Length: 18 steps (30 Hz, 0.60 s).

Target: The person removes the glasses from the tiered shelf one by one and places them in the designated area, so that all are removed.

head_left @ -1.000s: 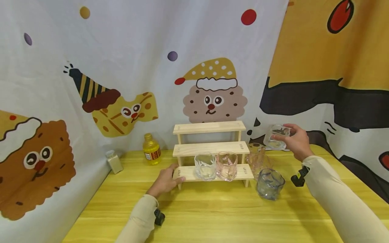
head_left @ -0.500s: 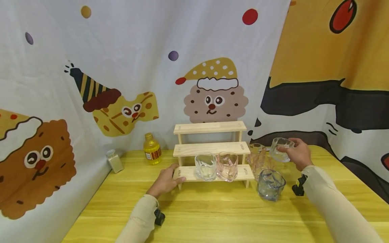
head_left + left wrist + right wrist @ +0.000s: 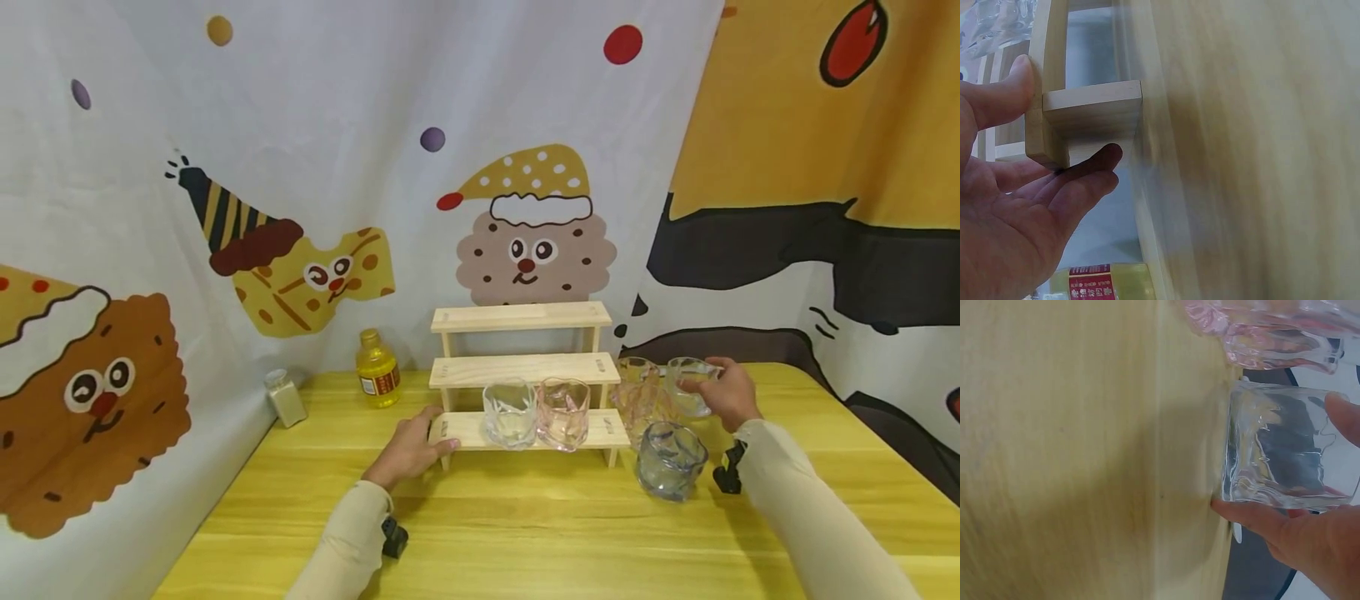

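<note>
My left hand (image 3: 411,447) grips the left end of the lowest board of a three-step wooden rack (image 3: 517,369). In the left wrist view the thumb lies on the board (image 3: 1047,56) and the fingers reach beneath it. A clear glass (image 3: 511,412) and a pink glass (image 3: 564,414) stand side by side on that lowest step. My right hand (image 3: 727,393) holds another clear glass (image 3: 687,386), upright at the back right of the table. In the right wrist view, thumb and fingers lie on opposite sides of this clear glass (image 3: 1291,447), its base at or very near the tabletop.
Pink glasses (image 3: 641,400) stand between the rack and the right hand, partly overlapping. A blue-grey glass (image 3: 671,461) is in front of them. An oil bottle (image 3: 377,369) and a small pale-filled jar (image 3: 285,398) stand at the left. A printed curtain (image 3: 337,125) hangs behind the table (image 3: 525,533).
My right hand has lowered the clear glass from above the table's back right to about table level, turning it from tilted to upright. My left hand stays on the rack.
</note>
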Tool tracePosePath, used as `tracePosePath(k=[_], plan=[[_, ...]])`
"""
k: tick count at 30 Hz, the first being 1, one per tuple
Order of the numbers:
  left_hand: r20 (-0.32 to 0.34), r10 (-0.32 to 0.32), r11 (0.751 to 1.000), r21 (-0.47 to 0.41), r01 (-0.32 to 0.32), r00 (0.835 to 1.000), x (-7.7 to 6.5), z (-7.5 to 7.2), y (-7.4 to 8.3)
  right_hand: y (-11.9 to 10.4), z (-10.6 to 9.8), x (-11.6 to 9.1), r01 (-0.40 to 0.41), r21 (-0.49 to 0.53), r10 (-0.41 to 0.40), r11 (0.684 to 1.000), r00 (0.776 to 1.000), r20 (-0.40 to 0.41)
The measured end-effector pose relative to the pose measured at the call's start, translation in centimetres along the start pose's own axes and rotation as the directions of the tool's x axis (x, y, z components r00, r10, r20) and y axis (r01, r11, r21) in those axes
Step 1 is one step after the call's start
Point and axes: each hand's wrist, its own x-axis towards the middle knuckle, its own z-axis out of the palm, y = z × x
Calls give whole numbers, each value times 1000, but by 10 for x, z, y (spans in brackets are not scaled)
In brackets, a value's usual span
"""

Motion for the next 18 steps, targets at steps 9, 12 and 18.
tracePosePath(k=[9,12,18], plan=[[27,-21,1000,-13,22,999,1,4,0,7,-4,0,25,-58,-21,998,998,62],[21,-17,1000,-9,17,1000,2,3,1,8,-8,1,60,-113,-48,992,993,106],[0,-29,1000,1,29,1000,3,0,1,5,-8,5,84,-174,-59,981,988,139]])
